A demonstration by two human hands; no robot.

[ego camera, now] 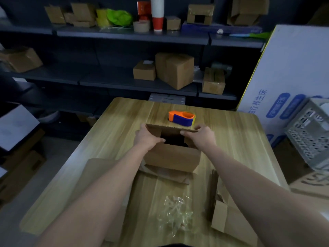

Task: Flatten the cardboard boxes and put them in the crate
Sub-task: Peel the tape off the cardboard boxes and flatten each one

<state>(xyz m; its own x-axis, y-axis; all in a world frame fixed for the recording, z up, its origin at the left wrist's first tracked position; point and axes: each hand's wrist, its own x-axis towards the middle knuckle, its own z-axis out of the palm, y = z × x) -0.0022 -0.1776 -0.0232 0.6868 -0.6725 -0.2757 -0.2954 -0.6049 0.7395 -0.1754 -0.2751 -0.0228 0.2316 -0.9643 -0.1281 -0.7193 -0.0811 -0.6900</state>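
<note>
Your left grip (147,138) and right grip (203,138) both clasp the open cardboard box (170,157) at its top rim, one on each side. The fingers curl over the far edge and the thumbs lie on the near side. The box stands upright in the middle of the worktop (240,136) with its mouth towards you, dark inside. Holding it at two opposite sides likely lets you push the walls together and collapse it, so this looks like the flattening step for this box.

The grey crate (309,134) sits off the worktop's right edge, well apart from the box and tilted. Something pale lies in it, though you cannot tell what. The collapsed box has to travel right to reach it.

By count:
- One box in your grips.
- One crate.
- One orange and blue tape dispenser (181,118), just behind the box.
- One crumpled plastic film (176,214), near you.
- Three flattened cardboard pieces on the worktop: one under your left forearm (96,168), one by your right forearm (229,221), and one under the box's near edge (165,175).

More boxes sit on the shelves behind.
</note>
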